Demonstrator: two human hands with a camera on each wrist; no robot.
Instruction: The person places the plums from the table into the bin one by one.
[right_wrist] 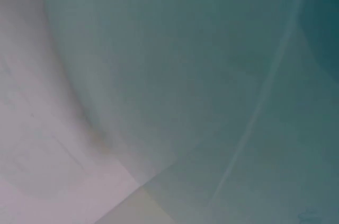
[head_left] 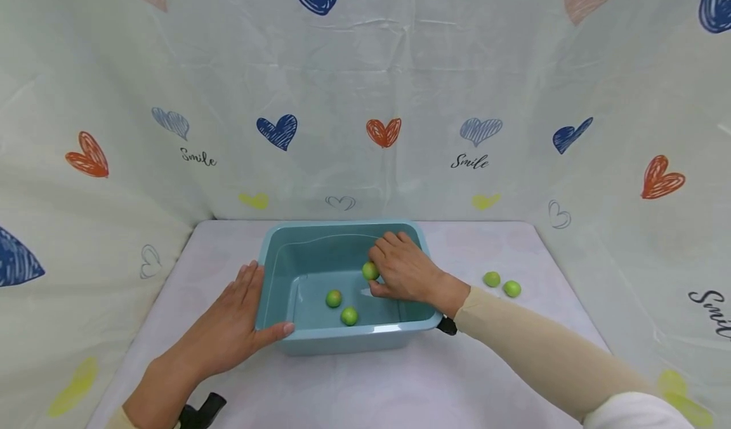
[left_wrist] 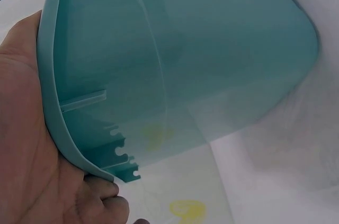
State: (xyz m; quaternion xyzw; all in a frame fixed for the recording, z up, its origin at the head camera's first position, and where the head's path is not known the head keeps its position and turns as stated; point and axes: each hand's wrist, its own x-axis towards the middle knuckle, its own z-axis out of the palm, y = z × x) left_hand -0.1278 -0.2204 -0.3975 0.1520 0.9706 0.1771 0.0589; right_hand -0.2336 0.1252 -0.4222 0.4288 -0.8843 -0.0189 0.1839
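Note:
A blue-green plastic basin [head_left: 354, 339] stands on the table, with two small round green limes [head_left: 334, 298] lying on its floor. Over the basin's right half, my right hand [head_left: 407, 267] pinches another green lime [head_left: 370, 271] between thumb and fingers. My left hand [head_left: 225, 321] lies against the basin's left side, fingers straight along the rim and thumb across the front corner. From the left wrist, the palm [left_wrist: 26, 144] shows pressed to the basin's rim [left_wrist: 48, 75]. The right wrist view holds only the blurred basin wall [right_wrist: 175, 75]; hand and lime are out of it.
Right of the basin, two more green limes [head_left: 502, 283] lie on the white-covered table [head_left: 485, 365]. A pale curtain with printed hearts [head_left: 342, 86] hangs behind and along both sides of the table.

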